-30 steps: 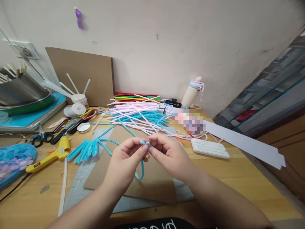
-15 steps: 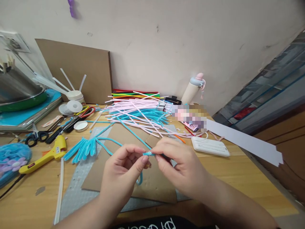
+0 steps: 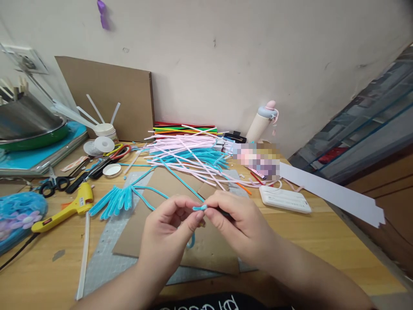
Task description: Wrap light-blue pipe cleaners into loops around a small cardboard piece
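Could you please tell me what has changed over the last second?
The left hand and right hand have moved slightly lower, nearer the person. More of the blue fuzzy stick now shows between their fingertips. Neither hand has visibly let go. The yellow glue gun, blue bundle and bottle stayed put.

glue gun (image 3: 73,209) on wooden table (image 3: 322,245)
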`<move>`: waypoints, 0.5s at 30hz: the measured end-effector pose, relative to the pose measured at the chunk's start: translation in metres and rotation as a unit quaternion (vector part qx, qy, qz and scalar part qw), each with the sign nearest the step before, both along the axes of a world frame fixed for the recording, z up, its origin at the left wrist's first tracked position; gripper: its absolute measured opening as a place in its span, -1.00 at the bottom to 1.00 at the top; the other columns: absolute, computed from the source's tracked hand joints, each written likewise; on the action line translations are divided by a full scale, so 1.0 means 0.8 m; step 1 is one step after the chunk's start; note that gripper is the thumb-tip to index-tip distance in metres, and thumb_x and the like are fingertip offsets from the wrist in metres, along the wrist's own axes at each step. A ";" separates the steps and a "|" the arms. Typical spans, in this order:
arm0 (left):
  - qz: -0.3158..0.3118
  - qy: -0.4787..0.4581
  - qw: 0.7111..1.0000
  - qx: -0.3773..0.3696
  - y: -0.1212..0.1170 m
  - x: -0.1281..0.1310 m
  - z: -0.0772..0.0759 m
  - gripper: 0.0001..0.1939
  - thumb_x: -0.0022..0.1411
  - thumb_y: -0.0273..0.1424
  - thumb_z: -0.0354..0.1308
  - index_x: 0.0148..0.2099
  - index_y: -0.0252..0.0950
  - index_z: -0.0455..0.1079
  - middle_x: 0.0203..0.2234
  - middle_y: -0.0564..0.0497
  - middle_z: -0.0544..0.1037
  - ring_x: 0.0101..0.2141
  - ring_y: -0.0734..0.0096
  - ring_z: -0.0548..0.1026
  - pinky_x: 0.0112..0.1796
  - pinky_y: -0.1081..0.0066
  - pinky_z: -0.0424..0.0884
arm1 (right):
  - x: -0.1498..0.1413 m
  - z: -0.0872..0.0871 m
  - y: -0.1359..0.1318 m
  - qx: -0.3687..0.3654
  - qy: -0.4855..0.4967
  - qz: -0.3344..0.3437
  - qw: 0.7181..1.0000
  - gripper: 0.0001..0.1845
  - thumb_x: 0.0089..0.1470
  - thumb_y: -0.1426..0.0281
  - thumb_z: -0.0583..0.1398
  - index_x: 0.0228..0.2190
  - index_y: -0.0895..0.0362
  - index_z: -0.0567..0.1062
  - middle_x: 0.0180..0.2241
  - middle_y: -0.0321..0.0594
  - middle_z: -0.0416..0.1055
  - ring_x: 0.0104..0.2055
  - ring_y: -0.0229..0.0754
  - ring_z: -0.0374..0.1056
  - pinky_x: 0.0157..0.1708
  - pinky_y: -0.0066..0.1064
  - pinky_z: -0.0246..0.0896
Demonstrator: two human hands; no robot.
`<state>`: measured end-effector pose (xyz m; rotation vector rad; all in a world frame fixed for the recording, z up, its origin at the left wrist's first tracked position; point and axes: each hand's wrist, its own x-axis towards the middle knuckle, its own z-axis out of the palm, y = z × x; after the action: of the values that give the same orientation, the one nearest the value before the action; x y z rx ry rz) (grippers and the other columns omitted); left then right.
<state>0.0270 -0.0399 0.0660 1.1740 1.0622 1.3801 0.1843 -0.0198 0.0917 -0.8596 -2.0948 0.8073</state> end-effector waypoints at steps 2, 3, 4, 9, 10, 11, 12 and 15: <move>-0.006 0.017 1.000 0.018 -0.001 0.000 -0.001 -0.94 0.02 -0.48 0.23 -0.38 -0.28 0.42 -0.50 0.05 0.48 -0.49 0.51 0.44 -0.43 0.52 0.40 | -0.001 -0.001 0.000 -0.010 0.001 -0.005 1.000 -0.85 0.15 0.44 0.02 -0.40 0.12 0.38 -0.48 -0.31 0.32 -0.43 -0.32 0.23 -0.44 -0.48 0.12; -0.008 0.024 0.999 0.026 -0.001 0.000 -0.001 -0.94 0.02 -0.49 0.23 -0.37 -0.28 0.42 -0.49 0.06 0.48 -0.48 0.51 0.43 -0.41 0.52 0.39 | -0.002 -0.002 0.001 -0.012 0.001 -0.009 1.000 -0.84 0.14 0.44 0.02 -0.42 0.12 0.37 -0.49 -0.31 0.32 -0.44 -0.33 0.22 -0.44 -0.49 0.12; -0.009 0.030 0.999 0.033 -0.001 0.000 -0.001 -0.93 0.03 -0.50 0.22 -0.36 -0.28 0.42 -0.48 0.06 0.47 -0.46 0.51 0.43 -0.40 0.52 0.39 | -0.002 -0.003 0.001 -0.011 0.001 -0.013 1.000 -0.84 0.14 0.44 0.02 -0.43 0.13 0.36 -0.50 -0.32 0.31 -0.45 -0.33 0.22 -0.44 -0.49 0.11; -0.024 0.015 0.999 0.032 -0.001 0.003 0.001 -0.89 0.03 -0.53 0.21 -0.33 -0.27 0.41 -0.44 0.07 0.47 -0.44 0.53 0.43 -0.37 0.53 0.38 | -0.002 -0.004 0.000 0.001 0.015 -0.028 0.999 -0.83 0.13 0.46 0.02 -0.45 0.13 0.36 -0.53 -0.35 0.27 -0.48 -0.35 0.20 -0.45 -0.51 0.08; -0.026 0.002 0.999 0.026 -0.001 0.004 0.001 -0.89 0.04 -0.53 0.21 -0.33 -0.27 0.40 -0.45 0.07 0.46 -0.44 0.53 0.43 -0.37 0.54 0.38 | -0.002 -0.004 0.000 0.002 0.017 -0.029 0.999 -0.84 0.13 0.46 0.03 -0.45 0.13 0.36 -0.54 -0.35 0.27 -0.48 -0.36 0.20 -0.46 -0.51 0.08; -0.028 -0.011 0.999 0.022 -0.001 0.004 0.002 -0.90 0.04 -0.53 0.20 -0.34 -0.27 0.39 -0.45 0.07 0.46 -0.44 0.54 0.43 -0.38 0.54 0.38 | -0.002 -0.004 0.000 0.003 0.018 -0.030 0.999 -0.84 0.13 0.46 0.03 -0.45 0.13 0.36 -0.54 -0.35 0.27 -0.48 -0.36 0.19 -0.46 -0.51 0.07; -0.030 -0.021 0.999 0.020 0.000 0.004 0.002 -0.91 0.05 -0.53 0.20 -0.35 -0.27 0.39 -0.45 0.07 0.46 -0.45 0.54 0.42 -0.39 0.54 0.38 | -0.002 -0.004 0.000 0.002 0.018 -0.030 0.999 -0.84 0.13 0.45 0.03 -0.45 0.13 0.37 -0.54 -0.35 0.26 -0.48 -0.35 0.19 -0.46 -0.51 0.07; -0.023 -0.018 0.998 0.047 -0.001 0.004 0.000 -0.91 0.05 -0.55 0.19 -0.37 -0.27 0.38 -0.44 0.07 0.43 -0.46 0.53 0.42 -0.41 0.53 0.38 | -0.002 -0.004 0.000 -0.008 0.022 -0.025 0.999 -0.84 0.13 0.44 0.03 -0.44 0.14 0.38 -0.54 -0.35 0.27 -0.49 -0.35 0.18 -0.46 -0.51 0.07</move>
<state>0.0300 -0.0409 0.0662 1.2302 0.9493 1.4233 0.1831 -0.0197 0.0885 -0.8910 -2.0245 0.8105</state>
